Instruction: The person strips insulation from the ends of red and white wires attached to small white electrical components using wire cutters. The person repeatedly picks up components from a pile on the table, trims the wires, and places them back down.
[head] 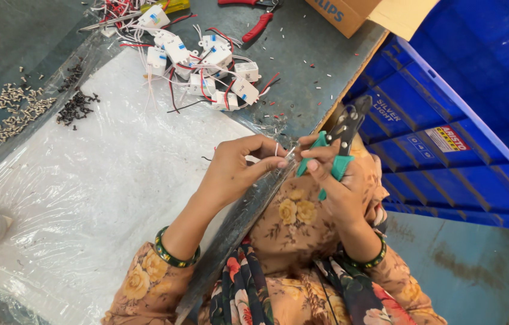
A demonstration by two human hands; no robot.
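Small assembly workshop, I'd say.
I see screw piles point(18, 108), wired white modules point(206, 63), red pliers point(259, 25) on worktop point(302, 66); blue crates point(447, 120) beside.

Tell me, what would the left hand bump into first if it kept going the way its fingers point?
Probably the right hand holding the green-handled wire stripper; the left hand points right at it, though depth is unclear.

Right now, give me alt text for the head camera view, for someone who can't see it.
A person's right hand grips green-handled wire strippers while the left hand pinches a thin white wire beside them. Beyond, on a plastic-covered table, lie small white wired modules, piles of screws and red-handled pliers.
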